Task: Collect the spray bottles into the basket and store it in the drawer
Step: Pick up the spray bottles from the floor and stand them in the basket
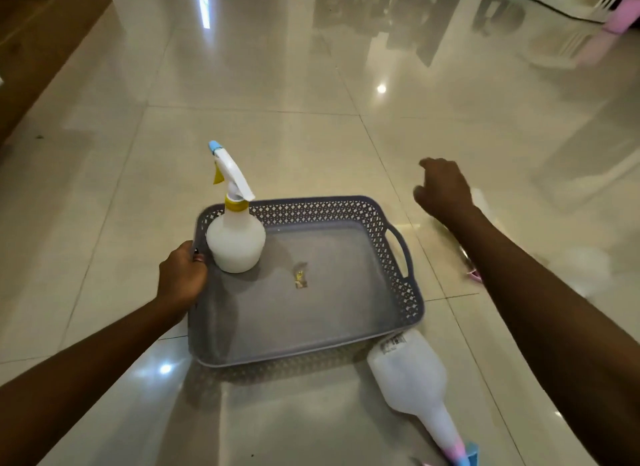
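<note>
- Far left: wooden furniture (31, 42) along the edge of the glossy tiled floor (277, 84). No drawer can be made out in this view.
- Your left hand (181, 275) is closed over the left rim of the basket, fingers curled around the edge. It holds the basket only, no bottle.
- One basket (391, 257): grey-blue, shallow, lattice walls, a cut-out handle on its right side. It sits on the floor between your two arms.
- Bottle count: two clear, a possible third.
- Bottle one, the upright spray bottle (236, 243): white body, yellow collar and trigger, blue nozzle tip. It stands inside the basket at the far left corner, just beside your left hand.
- One small scrap or sticker (300, 279) lies on the basket bottom near the middle; too small to identify.
- Bottle two, the lying spray bottle (412, 379): white, on its side on the floor, outside the basket, its base touching or just beside the near right corner, its pink-and-blue head pointing toward you.
- Your right hand (445, 191) is in the air beyond the basket's right side, fingers loosely bent, holding nothing.
- Right of that forearm: a blurred white shape (585, 264) with a pink tip (473, 275) on the floor. Possibly a third bottle; cannot tell.
- Far top right: a pink object (621, 15), blurred.
</note>
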Tool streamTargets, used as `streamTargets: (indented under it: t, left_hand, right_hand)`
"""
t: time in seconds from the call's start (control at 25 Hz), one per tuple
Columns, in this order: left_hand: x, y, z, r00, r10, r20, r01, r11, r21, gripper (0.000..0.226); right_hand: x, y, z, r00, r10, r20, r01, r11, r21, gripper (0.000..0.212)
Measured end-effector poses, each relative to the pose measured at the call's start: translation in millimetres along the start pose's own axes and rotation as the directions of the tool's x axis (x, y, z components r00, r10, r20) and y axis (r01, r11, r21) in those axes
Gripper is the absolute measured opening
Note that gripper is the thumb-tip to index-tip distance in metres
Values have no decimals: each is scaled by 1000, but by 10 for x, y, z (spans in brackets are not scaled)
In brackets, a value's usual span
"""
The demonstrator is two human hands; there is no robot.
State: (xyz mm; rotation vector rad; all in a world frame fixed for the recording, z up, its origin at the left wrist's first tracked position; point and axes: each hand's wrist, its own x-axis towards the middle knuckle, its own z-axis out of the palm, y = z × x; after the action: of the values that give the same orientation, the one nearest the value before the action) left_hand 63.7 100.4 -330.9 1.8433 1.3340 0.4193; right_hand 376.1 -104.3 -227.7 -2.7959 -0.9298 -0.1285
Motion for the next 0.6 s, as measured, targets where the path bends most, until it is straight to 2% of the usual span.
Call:
streamTargets:
  t: [0.08, 0.16, 0.24, 0.36, 0.44, 0.6]
  left_hand:
    - [-9, 19, 11, 1000, 1, 3, -1, 1000, 1, 30]
    - [-18, 32, 5, 1000, 3, -12, -3, 1000, -2, 30]
    - [-26, 45, 8, 1000, 4, -21, -4, 1000, -6, 30]
    - [-33, 53, 10, 1000, 4, -20, -4, 1000, 5, 30]
    - [-32, 53, 7, 1000, 7, -20, -7, 1000, 17, 31]
    - [-47, 58, -19, 1000, 27, 2, -27, 999, 26, 32]
  right_hand:
    - [-104, 604, 113, 952, 285, 114, -287, 958, 3, 40]
    - [-269, 987, 222, 879, 427, 212, -433, 901, -17, 44]
    - [-395, 1164, 343, 848, 471, 242, -476, 878, -39, 45]
    - [-423, 1170, 490, 894, 417, 164, -421, 907, -13, 43]
    - [-415, 1145, 537, 901, 400, 167, -407, 914, 3, 47]
    - [-514, 1152, 707, 769, 549, 328, -574, 819, -25, 79]
